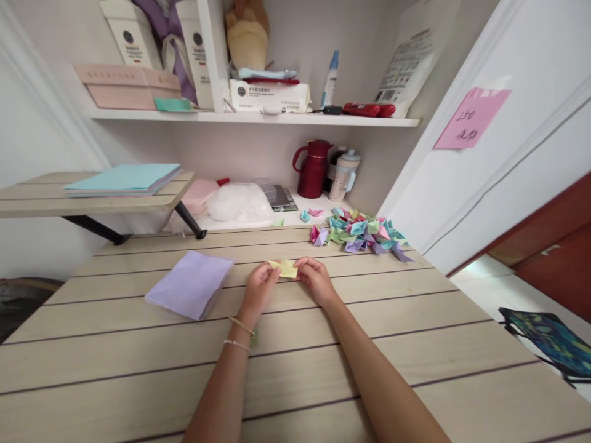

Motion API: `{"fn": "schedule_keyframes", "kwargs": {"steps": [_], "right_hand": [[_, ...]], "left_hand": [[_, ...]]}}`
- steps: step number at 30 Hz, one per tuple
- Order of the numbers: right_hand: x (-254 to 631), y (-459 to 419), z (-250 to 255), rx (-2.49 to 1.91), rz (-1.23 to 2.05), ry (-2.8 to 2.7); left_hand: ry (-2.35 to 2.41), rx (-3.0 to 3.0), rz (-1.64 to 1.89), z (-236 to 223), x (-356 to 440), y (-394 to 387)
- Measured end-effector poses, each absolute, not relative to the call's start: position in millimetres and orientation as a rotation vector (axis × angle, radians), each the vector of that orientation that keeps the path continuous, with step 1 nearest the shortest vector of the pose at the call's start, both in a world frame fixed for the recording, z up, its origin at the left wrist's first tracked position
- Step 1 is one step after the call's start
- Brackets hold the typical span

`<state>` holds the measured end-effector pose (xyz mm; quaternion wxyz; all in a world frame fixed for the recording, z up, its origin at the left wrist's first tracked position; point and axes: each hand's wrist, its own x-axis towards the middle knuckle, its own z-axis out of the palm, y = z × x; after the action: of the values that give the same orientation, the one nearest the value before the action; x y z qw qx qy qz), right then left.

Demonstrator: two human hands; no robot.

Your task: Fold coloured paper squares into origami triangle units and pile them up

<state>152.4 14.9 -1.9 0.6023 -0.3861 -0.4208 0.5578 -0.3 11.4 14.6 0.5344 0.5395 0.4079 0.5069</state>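
Note:
A small folded yellow paper (289,269) is held a little above the wooden table (295,387), in the middle of the view. My left hand (259,284) pinches its left end between thumb and fingers. At the right end, my right hand (316,278) grips it the same way. Left of my hands lies a stack of lilac paper (191,284). Farther back on the right sits a pile of folded paper boats (364,231) in several colours.
A raised wooden stand (28,194) at the left carries a stack of light blue paper (122,178). Behind the table are a clear plastic bag (240,203), a red thermos jug (314,169) and a speckled tumbler (344,175). A white shelf (258,118) overhangs the back.

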Motion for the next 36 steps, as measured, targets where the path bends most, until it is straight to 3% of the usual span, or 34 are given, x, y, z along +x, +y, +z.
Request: {"fn": "schedule_keyframes", "kwargs": {"steps": [13, 36], "right_hand": [[146, 10, 1, -0.963, 1.181, -1.260], [152, 14, 2, -0.956, 1.304, -1.198]], "left_hand": [[1.119, 1.039, 1.414, 4, -6, 19], [0.918, 1.166, 1.088, 11, -11, 15]]}}
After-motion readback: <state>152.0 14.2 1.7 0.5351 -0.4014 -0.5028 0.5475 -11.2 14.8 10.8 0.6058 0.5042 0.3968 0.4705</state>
